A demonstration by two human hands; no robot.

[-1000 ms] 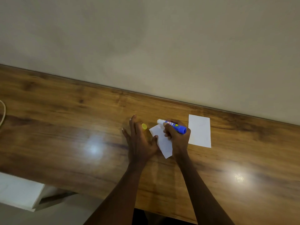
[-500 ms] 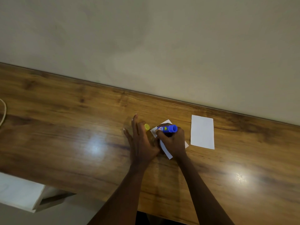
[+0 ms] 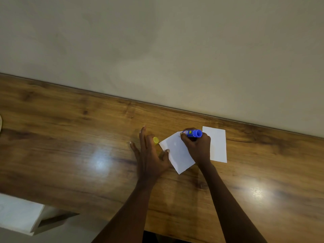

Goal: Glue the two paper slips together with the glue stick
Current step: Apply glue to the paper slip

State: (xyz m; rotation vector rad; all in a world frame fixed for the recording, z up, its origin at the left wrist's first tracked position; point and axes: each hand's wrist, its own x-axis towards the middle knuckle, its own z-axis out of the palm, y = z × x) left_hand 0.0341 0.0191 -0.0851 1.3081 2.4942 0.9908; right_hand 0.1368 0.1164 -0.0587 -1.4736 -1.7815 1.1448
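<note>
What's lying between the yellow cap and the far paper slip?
In the head view: the tilted paper slip and the right hand holding the glue stick.

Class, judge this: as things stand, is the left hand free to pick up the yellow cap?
Probably yes. The yellow cap lies beside the left hand, whose fingers are spread flat and hold nothing.

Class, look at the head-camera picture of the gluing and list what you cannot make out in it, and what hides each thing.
- Glue stick tip, head view: hidden behind the right hand, so contact with the near paper slip cannot be told.
- Glue on that slip: too faint to see.
- Label on the stick: too small to read.
- Yellow cap: partly covered by the left hand.
- Far paper slip: its left edge is hidden by the right hand.
</note>
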